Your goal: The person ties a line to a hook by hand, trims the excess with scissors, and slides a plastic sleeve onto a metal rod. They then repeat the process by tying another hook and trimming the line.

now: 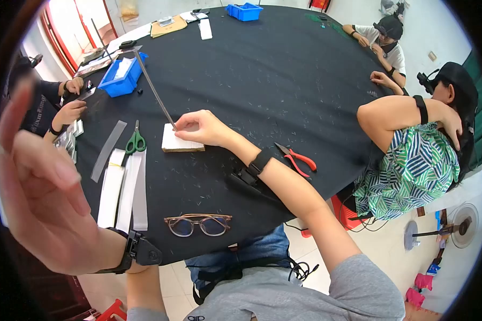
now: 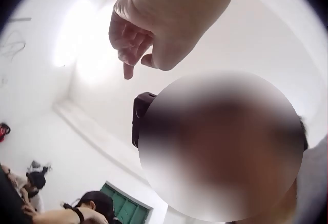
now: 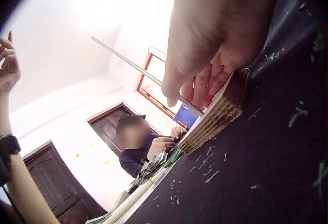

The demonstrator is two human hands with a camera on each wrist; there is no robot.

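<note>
My right hand (image 1: 206,128) pinches a thin metal rod (image 1: 156,92) near its lower end. The rod leans up and away to the left, its bottom at the top of a white-topped block (image 1: 182,144) on the black cloth. In the right wrist view the block (image 3: 218,119) shows layered brown sides, with the thumb and fingers around the rod (image 3: 128,62). My left hand (image 1: 51,198) is raised close to the head camera, one finger pointing up. In the left wrist view that hand (image 2: 154,34) holds nothing, its other fingers loosely bent.
Green-handled scissors (image 1: 136,140), white strips (image 1: 127,190) and a clear strip (image 1: 108,151) lie left of the block. Red-handled pliers (image 1: 300,160) lie to the right, glasses (image 1: 198,225) at the near edge. A blue bin (image 1: 122,80) stands far left. Other people sit around the table.
</note>
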